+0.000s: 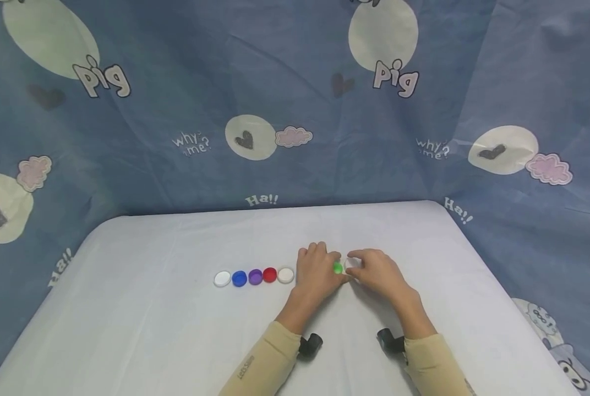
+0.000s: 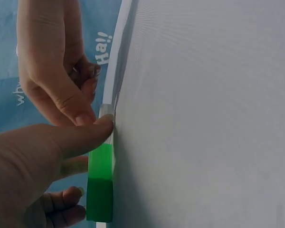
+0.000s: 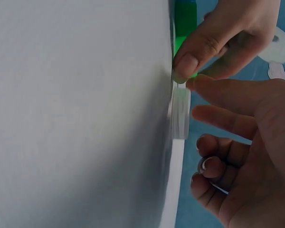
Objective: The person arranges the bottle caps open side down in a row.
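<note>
On the white table my left hand (image 1: 317,272) holds a bright green round cap (image 1: 337,268) between thumb and fingers. A darker green section (image 2: 99,202) lies right beside the bright green in the left wrist view. My right hand (image 1: 376,272) curves thumb and index finger around a clear, whitish round cap (image 3: 180,114) that stands close against the green one. The thumbs of both hands meet near the joint between these caps. To the left runs a line of caps: white (image 1: 222,279), blue (image 1: 239,278), purple (image 1: 255,276), red (image 1: 269,274) and off-white (image 1: 285,275).
The white cloth table (image 1: 141,319) extends on all sides of the row. Behind it hangs a blue printed curtain (image 1: 295,176). Black wrist cameras (image 1: 311,346) stick out from both sleeves, close over the cloth.
</note>
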The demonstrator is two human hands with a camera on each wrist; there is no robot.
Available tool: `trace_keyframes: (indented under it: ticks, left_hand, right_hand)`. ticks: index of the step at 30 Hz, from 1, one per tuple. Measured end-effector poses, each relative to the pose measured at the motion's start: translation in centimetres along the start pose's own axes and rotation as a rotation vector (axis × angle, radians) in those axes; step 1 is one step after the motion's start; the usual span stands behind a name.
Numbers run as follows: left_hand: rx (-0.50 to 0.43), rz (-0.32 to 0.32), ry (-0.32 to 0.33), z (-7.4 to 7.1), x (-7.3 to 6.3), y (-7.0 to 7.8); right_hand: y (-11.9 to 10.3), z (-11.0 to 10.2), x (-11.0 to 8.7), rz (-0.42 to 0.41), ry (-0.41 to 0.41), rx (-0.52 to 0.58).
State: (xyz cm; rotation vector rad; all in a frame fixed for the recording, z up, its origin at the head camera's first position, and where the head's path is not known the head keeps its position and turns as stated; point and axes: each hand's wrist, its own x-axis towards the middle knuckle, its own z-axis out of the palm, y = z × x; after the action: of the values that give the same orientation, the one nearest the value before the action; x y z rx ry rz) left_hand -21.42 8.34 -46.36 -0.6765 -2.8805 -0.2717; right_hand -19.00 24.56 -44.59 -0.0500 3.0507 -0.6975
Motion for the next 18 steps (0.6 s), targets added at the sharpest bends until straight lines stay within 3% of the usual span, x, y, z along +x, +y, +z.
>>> trace_keyframes:
  ticks: [5,12,18]
  left_hand:
    - [-0.017,-0.014,-0.014,-0.1,-0.1,-0.6]
    - [-0.037,-0.011,0.025,-0.3,-0.6,-1.9]
    - [-0.054,0.001,0.022,0.0,-0.7,-2.4]
  right_hand:
    - [-0.6,0.2,0.3,-0.022,-0.011,0.010]
    - [-1.2,0.8,0.7,-0.051,-0.055,0.019]
    - [-1.4,1.1,0.8,-0.088,-0.086,0.038]
